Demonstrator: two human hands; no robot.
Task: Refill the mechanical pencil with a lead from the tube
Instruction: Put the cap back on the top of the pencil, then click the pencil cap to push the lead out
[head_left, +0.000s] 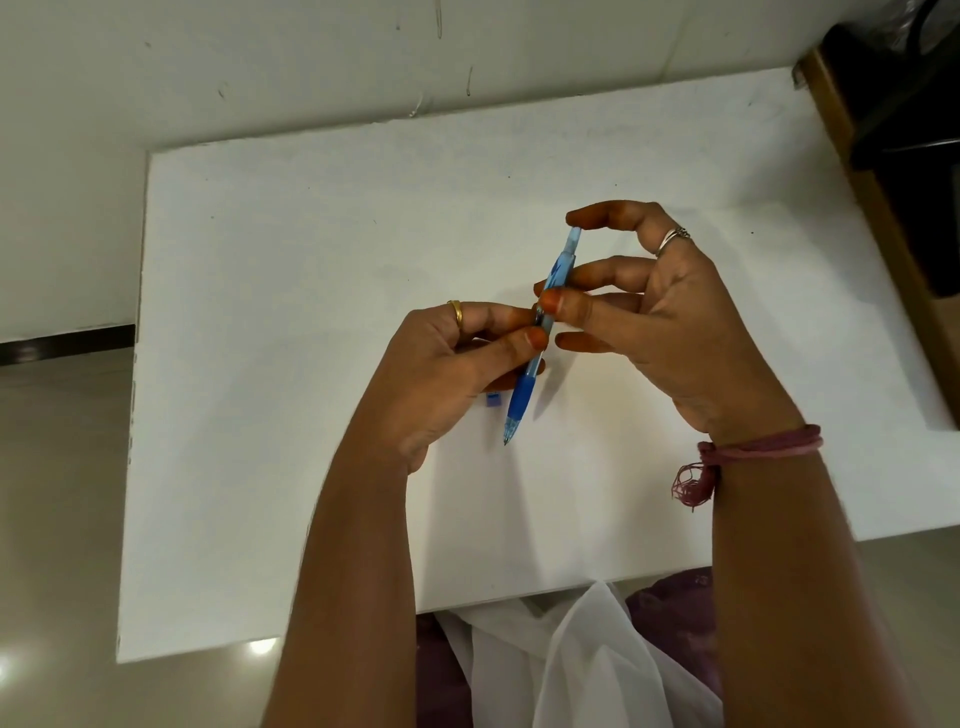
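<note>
A blue mechanical pencil (522, 397) is held above the white table (270, 364), tip pointing down toward me and its pale blue cap end up. My left hand (441, 374) grips the barrel at its middle between thumb and fingers. My right hand (660, 312) pinches the barrel just above that with its thumb, and its index finger curls over the pencil's top end. A small blue piece (491, 399), perhaps the lead tube, peeks out under my left hand; most of it is hidden.
The table's front edge runs close to my body, with white and purple cloth (582, 665) on my lap below it. A dark object on a wooden surface (904, 156) stands at the far right. A pale wall rises behind the table.
</note>
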